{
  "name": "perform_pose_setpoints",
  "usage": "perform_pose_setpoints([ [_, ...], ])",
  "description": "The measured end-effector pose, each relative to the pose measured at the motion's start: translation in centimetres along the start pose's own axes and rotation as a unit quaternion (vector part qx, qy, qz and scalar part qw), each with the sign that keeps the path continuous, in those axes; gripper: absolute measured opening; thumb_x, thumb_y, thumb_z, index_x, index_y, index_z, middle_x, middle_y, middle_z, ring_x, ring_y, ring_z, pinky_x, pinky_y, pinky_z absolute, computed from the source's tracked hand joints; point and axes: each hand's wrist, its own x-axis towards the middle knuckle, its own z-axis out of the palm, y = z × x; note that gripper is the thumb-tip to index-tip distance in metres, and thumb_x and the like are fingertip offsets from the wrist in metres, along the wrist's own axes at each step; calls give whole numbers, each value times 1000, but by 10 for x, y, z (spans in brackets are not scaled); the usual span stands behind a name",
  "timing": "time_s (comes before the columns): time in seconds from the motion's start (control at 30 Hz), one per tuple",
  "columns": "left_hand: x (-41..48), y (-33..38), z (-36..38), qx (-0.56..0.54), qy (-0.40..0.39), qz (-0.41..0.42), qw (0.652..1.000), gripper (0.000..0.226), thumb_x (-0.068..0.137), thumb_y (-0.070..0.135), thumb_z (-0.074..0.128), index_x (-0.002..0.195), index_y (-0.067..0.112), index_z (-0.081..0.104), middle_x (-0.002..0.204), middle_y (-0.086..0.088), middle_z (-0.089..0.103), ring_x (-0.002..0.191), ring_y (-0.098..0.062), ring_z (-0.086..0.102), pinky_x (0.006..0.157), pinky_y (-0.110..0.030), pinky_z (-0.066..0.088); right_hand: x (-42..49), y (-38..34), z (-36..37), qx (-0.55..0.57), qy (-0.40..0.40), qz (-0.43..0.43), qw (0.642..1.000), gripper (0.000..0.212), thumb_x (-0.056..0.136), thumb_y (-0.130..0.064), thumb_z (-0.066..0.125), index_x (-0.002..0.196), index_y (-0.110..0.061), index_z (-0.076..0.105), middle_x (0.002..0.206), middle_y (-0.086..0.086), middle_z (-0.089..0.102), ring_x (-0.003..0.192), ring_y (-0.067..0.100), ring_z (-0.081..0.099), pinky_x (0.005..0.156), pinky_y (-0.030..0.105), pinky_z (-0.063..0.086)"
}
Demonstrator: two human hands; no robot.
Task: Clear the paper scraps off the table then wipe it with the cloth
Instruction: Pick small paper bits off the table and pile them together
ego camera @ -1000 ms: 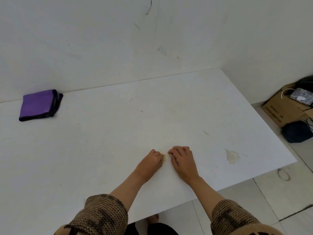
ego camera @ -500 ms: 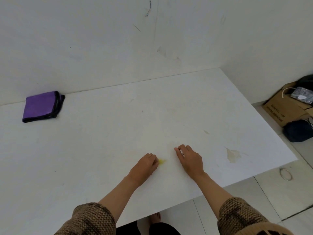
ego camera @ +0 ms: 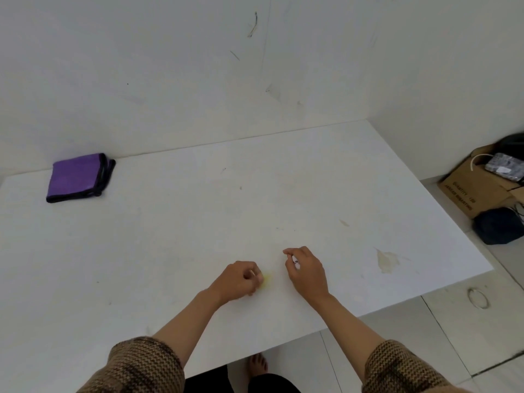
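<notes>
My left hand (ego camera: pixel 239 280) hovers low over the white table (ego camera: pixel 170 251) near its front edge, fingers curled, pinching a small yellow paper scrap (ego camera: pixel 266 279) that pokes out at its fingertips. A short gap to the right, my right hand (ego camera: pixel 306 269) has its fingers curled round a small white scrap (ego camera: pixel 295 260) with a dark mark. The folded purple cloth (ego camera: pixel 76 177) with a black hem lies at the far left of the table, against the wall, well away from both hands.
A tan stain (ego camera: pixel 387 260) marks the table right of my right hand, with smaller specks farther back. On the floor to the right stand a cardboard box (ego camera: pixel 467 191) and a dark bag (ego camera: pixel 499 229). White walls close the back and right.
My hands were touching over the yellow scrap; they have drawn apart. The left hand now pinches the yellow scrap and the right hand has lifted slightly with a white scrap.
</notes>
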Motion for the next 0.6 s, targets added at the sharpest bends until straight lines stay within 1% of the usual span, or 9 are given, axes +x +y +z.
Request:
perform_pose_setpoints([
  [0.07, -2, 7, -11, -126, -54, -39, 990, 14, 86, 2, 56, 76, 7, 63, 65, -3, 62, 58, -15, 58, 60, -21, 50, 0, -3, -3, 5, -13, 11, 1000, 22, 91, -11, 50, 103, -20, 67, 93, -4, 55, 70, 8, 52, 57, 12, 35],
  [0.13, -5, 10, -22, -164, -83, -55, 981, 12, 88, 1, 56, 78, 1, 63, 70, -8, 63, 60, -17, 59, 62, -24, 51, 2, -5, -6, 28, -20, 24, 999, 24, 95, -14, 46, 105, -23, 65, 93, -4, 55, 74, 7, 51, 60, 11, 35],
  [0.23, -9, 4, -26, -146, -62, -60, 986, 11, 87, 2, 58, 79, 1, 65, 72, -8, 65, 62, -17, 61, 64, -25, 53, 7, -7, -10, 58, -8, 63, 996, 23, 97, -20, 43, 108, -22, 63, 93, -3, 56, 80, 9, 52, 65, 11, 36],
  [0.3, -8, -3, -22, -94, 3, -53, 994, 12, 86, 3, 58, 78, 7, 66, 72, -7, 66, 60, -15, 61, 67, -28, 55, 9, -5, -13, 37, -6, 103, 994, 24, 99, -26, 40, 109, -21, 61, 96, -3, 53, 80, 12, 53, 67, 23, 38],
  [0.37, -7, -6, -16, -31, 88, -39, 995, 10, 86, 10, 58, 82, 13, 66, 70, -5, 66, 59, -13, 59, 69, -30, 53, 9, -2, -15, 14, -1, 137, 990, 26, 99, -28, 36, 105, -19, 60, 100, 0, 52, 75, 16, 53, 63, 28, 37],
  [0.4, -7, -6, -12, -25, 115, -29, 993, 8, 87, 13, 59, 88, 16, 65, 70, -4, 65, 58, -12, 58, 67, -26, 52, 9, 0, -16, 13, 6, 151, 988, 26, 99, -27, 35, 102, -18, 59, 100, 2, 52, 72, 17, 52, 60, 28, 36],
  [0.47, -6, -4, -4, -39, 136, -15, 990, 19, 87, 15, 61, 104, 24, 60, 73, -4, 64, 58, -11, 57, 61, -19, 48, 5, 2, -17, 4, 16, 172, 985, 26, 99, -28, 34, 99, -16, 58, 100, 4, 52, 70, 18, 50, 58, 29, 34],
  [0.53, 0, -2, 6, -33, 138, -10, 990, 32, 88, 17, 60, 119, 23, 57, 80, -4, 62, 66, -12, 57, 65, -17, 47, -1, 6, -15, -30, 22, 166, 985, 28, 99, -31, 34, 100, -15, 57, 101, 4, 52, 69, 20, 52, 57, 29, 35],
  [0.6, 7, -1, 16, 31, 133, -1, 991, 34, 91, 20, 57, 124, 17, 56, 87, -1, 55, 80, -14, 54, 72, -17, 41, -7, 9, -13, -54, 21, 145, 988, 28, 99, -35, 36, 99, -16, 56, 102, 3, 50, 66, 20, 53, 55, 28, 36],
])
